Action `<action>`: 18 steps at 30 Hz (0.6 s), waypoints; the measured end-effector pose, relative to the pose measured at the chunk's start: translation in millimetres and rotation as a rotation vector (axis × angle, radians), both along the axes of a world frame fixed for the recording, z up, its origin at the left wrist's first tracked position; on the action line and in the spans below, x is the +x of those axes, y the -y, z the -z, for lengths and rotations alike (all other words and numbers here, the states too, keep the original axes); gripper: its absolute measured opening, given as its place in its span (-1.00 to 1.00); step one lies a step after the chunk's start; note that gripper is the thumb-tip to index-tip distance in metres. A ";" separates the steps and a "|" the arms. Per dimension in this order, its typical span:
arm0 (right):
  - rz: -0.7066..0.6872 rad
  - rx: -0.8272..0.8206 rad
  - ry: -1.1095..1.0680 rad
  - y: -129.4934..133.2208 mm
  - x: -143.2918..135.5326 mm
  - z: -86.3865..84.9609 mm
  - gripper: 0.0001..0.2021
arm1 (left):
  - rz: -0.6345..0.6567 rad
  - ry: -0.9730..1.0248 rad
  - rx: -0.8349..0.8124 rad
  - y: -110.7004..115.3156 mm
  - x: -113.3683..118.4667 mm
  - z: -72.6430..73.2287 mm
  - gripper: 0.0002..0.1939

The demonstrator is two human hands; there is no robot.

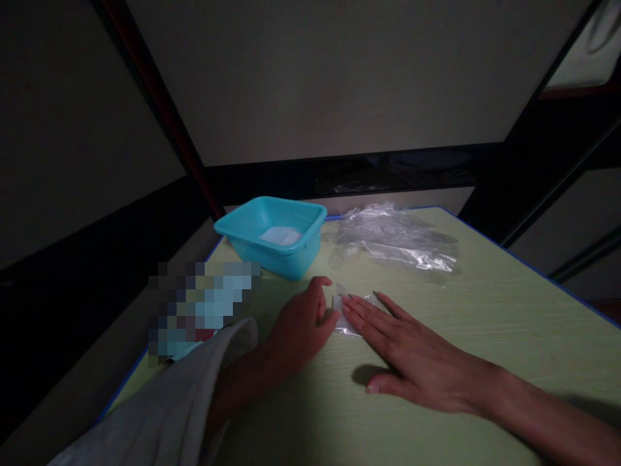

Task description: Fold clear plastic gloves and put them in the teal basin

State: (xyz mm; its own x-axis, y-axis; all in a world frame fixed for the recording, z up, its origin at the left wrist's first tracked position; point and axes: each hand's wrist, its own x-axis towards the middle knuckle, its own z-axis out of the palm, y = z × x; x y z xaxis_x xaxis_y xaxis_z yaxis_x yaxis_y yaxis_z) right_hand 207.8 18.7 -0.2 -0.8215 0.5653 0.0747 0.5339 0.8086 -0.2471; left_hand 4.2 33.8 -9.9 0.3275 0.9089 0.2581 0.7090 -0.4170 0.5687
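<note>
Pale sleeve (165, 404); left fingers (320, 283) parted, right fingers (369, 323) flat on packet (343, 326); basin (297, 259), crumpled plastic (392, 238) beyond.

Thin see-through plastic film, glossy, lightly creased, on the small packet (348, 329). Similar film, heavily crinkled, bright highlights, on the large bag (400, 239). Smooth moulded plastic, soft sheen, for the basin (291, 260); matt, paper-like, too dim to confirm, for the white contents (280, 235). Wood-grain look, smooth, near matt, across the tabletop (485, 304). Matt cloth for the sleeve (179, 401). Flat matt finish on the wall panel (320, 77); glossier on the dark band (388, 171) below.
</note>
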 end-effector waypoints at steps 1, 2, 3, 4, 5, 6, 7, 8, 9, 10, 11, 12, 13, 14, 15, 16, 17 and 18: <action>0.000 0.024 -0.006 -0.2 0.2 -0.5 -0.18 | 0.038 -0.042 0.109 4.2 -1.5 -0.3 -0.65; 0.003 0.052 -0.015 -0.2 0.3 -0.9 -0.18 | 0.104 -0.085 0.197 8.9 -2.9 -0.8 -0.62; 0.009 0.080 -0.022 -0.1 0.4 -0.9 -0.17 | 0.178 -0.128 0.262 13.5 -3.9 -1.3 -0.56; 0.016 0.104 -0.026 0.2 0.5 -0.6 -0.16 | 0.246 -0.172 0.288 17.7 -4.5 -1.8 -0.48; 0.020 0.122 -0.025 0.6 0.7 0.2 -0.15 | 0.308 -0.219 0.287 21.2 -4.7 -2.2 -0.41; 0.022 0.131 -0.020 1.0 0.8 1.2 -0.14 | 0.350 -0.264 0.272 23.6 -4.4 -2.4 -0.36; 0.023 0.135 -0.013 1.4 1.1 2.5 -0.13 | 0.376 -0.307 0.244 25.0 -3.8 -2.5 -0.33; 0.025 0.132 -0.006 1.7 1.3 3.9 -0.13 | 0.391 -0.345 0.213 25.5 -3.0 -2.6 -0.31; 0.028 0.124 0.002 1.9 1.7 5.2 -0.14 | 0.396 -0.377 0.181 25.3 -2.1 -2.8 -0.31; 0.032 0.114 0.008 2.0 2.0 6.2 -0.15 | 0.398 -0.402 0.152 24.7 -1.2 -3.2 -0.31; 0.036 0.101 0.016 2.0 2.3 6.9 -0.15 | 0.398 -0.421 0.125 23.9 -0.5 -3.6 -0.31; 0.040 0.089 0.024 2.0 2.5 7.2 -0.16 | 0.398 -0.436 0.103 23.1 0.0 -4.2 -0.31; 0.042 0.078 0.032 2.0 2.6 7.1 -0.16 | 0.398 -0.448 0.086 22.6 0.3 -4.7 -0.31; 0.043 0.069 0.040 2.0 2.6 6.9 -0.16 | 0.397 -0.458 0.072 22.2 0.4 -5.1 -0.31; 0.044 0.062 0.046 1.9 2.5 6.4 -0.15 | 0.396 -0.469 0.062 22.1 0.5 -5.3 -0.30; 0.045 0.057 0.049 1.9 2.5 6.0 -0.15 | 0.396 -0.478 0.054 22.1 0.4 -5.3 -0.30; 0.047 0.054 0.048 1.8 2.4 5.7 -0.15 | 0.397 -0.486 0.050 22.2 0.4 -5.1 -0.29; 0.048 0.053 0.044 1.6 2.4 5.6 -0.14 | 0.397 -0.493 0.048 22.2 0.3 -4.8 -0.29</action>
State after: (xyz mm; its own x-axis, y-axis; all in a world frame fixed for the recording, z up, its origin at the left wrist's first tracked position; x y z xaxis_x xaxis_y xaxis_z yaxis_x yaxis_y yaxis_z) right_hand 210.2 17.1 -5.8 -0.7966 0.6005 0.0703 0.5819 0.7930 -0.1803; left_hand 4.6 11.6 -5.1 0.7281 0.6849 0.0282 0.6688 -0.7189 0.1893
